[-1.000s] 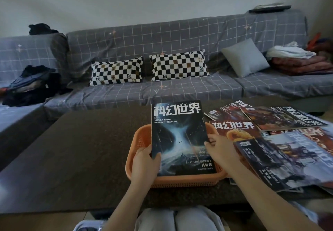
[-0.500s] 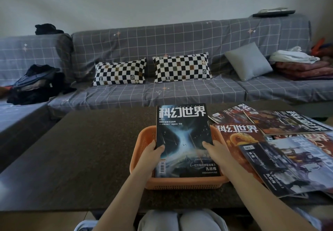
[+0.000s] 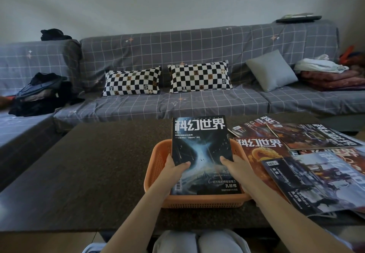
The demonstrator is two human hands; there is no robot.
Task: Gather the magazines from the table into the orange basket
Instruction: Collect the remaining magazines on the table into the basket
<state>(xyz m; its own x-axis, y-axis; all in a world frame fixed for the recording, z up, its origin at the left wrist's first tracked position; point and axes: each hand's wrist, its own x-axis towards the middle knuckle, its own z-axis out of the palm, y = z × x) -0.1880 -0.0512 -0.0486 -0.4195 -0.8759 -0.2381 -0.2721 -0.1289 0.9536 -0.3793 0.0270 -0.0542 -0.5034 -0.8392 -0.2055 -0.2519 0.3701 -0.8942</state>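
Dark worktop (image 3: 94, 173) out front, a spread of magazines (image 3: 308, 165) fanned across its right side. Orange basket (image 3: 158, 165) near the front edge, and the blue magazine (image 3: 201, 154) stands tilted inside it, left hand (image 3: 173, 170) and right hand (image 3: 236, 168) each with grip pinching a side edge.

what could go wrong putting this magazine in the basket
1. The magazine is longer than the basket; its top sticks out past the far rim, so it may sit tilted or tip out.
2. The right hand works right beside the loose pile overhanging the table edge; a nudge could slide copies off.
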